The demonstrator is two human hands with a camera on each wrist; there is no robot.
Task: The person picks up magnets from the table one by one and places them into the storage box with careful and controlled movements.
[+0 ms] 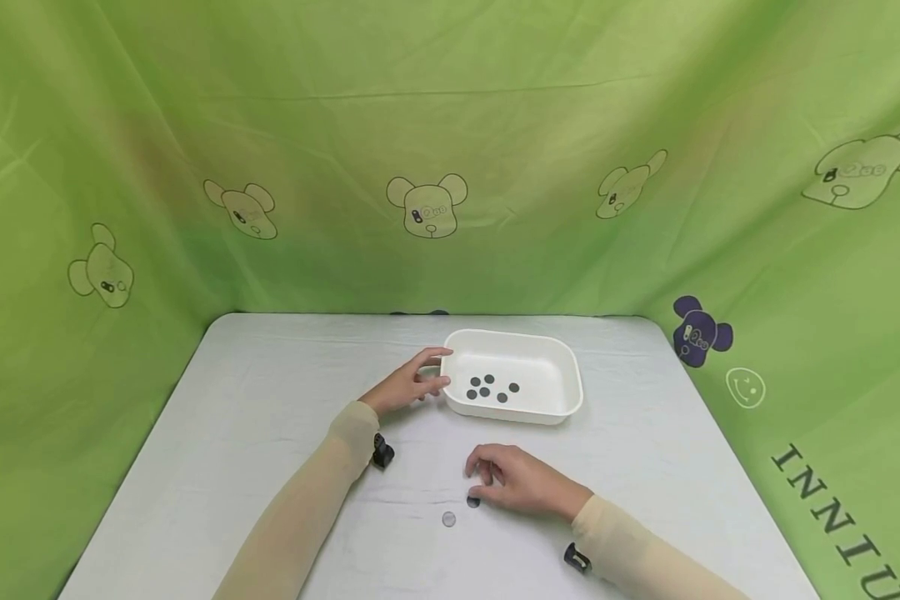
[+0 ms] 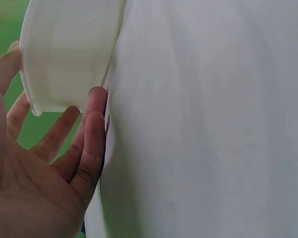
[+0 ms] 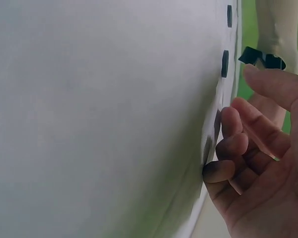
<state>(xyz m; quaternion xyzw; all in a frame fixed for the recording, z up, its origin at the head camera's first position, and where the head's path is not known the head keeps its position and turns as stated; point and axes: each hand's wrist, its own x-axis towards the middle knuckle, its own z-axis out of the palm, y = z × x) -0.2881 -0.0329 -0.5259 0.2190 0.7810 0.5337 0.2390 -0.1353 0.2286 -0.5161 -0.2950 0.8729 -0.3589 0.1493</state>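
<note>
A white rectangular tray (image 1: pixel 521 413) stands toward the back of the table, with several dark round discs (image 1: pixel 484 392) in its left half. My left hand (image 1: pixel 411 383) is at the tray's left end, its thumb and a fingertip at the rim. In the left wrist view, the lower fingers (image 2: pixel 93 144) rest on the table beside the tray wall (image 2: pixel 69 59). My right hand (image 1: pixel 521 481) is low over the table, loosely curled, with nothing visible in its grasp. Just below its thumb lies a dark disc (image 1: pixel 473 502); a silvery disc (image 1: pixel 448 519) lies to the left.
A pale cloth covers the table (image 1: pixel 270 375). Green curtains (image 1: pixel 330 108) with bear drawings hang behind it and along both sides. Black wrist mounts (image 1: pixel 383 451) are on the sleeves.
</note>
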